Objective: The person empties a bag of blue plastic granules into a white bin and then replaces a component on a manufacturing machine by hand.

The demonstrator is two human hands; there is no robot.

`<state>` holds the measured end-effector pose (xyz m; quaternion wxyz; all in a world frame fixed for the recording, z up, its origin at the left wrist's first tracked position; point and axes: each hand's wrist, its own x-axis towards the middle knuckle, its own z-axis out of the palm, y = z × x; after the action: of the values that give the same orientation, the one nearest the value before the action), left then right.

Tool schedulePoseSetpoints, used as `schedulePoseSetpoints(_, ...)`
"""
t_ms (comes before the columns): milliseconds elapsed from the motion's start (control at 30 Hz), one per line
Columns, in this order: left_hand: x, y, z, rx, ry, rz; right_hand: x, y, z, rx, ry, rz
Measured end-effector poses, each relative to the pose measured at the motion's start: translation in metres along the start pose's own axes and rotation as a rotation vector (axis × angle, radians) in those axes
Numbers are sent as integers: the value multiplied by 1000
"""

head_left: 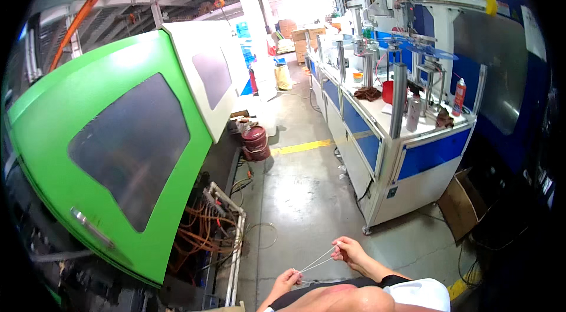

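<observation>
A thin white cord is stretched in two strands between my hands, low in the middle of the view. My left hand pinches its lower left end, with a short piece showing at the fingers. Higher and to the right, my right hand has its fingertips closed on the other end. Whether the cord is a closed loop or a doubled length, I cannot tell.
To the left stands a large green machine door, with orange hoses below it. A dark red bucket sits by the aisle. On the right are a white-and-blue workbench and an open cardboard box.
</observation>
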<state>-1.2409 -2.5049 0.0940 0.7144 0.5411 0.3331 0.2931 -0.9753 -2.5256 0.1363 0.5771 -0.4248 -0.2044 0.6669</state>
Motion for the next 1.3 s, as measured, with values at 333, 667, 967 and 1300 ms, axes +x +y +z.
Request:
schedulePoseSetpoints(333,258,159,-43,-381,-415,-114,174,-75,66,-286,-376,-239)
schedulePoseSetpoints(667,497,216,-148,113,31,-89,402,-188,-10,-492,26,-225)
schedulePoseSetpoints(967,670,238,-204,69,-242,-34,615,-338,102,-462,-582,-157)
schedulePoseSetpoints(1300,935,310,-262,-334,-258,1,804,-418,13,-62,136,-265)
